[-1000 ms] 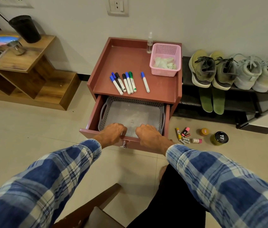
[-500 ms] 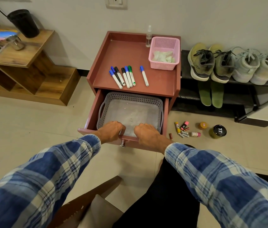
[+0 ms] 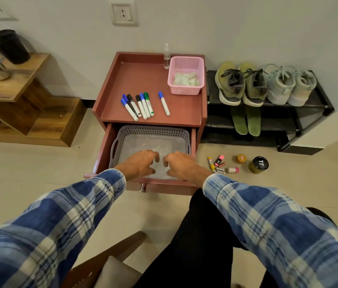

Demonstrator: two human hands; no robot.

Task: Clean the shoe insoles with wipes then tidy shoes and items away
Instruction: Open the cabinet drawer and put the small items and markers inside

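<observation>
My left hand and my right hand hover side by side over the grey perforated tray in the pulled-out drawer of the red cabinet. Their fingers are loosely curled and hold nothing. Several markers lie on the cabinet top beside a pink basket with used wipes and a spray bottle. Olive shoes and pale shoes stand on the black rack. Two green insoles lean on the shelf below.
On the floor right of the drawer lie small tubes and highlighters, an orange-lidded pot and a black-lidded jar. A stepped wooden shelf with a black cup stands at the left. A chair is under me.
Both hands have let go of the drawer's front edge and moved forward over the grey tray. The drawer stands further out than a second ago.
</observation>
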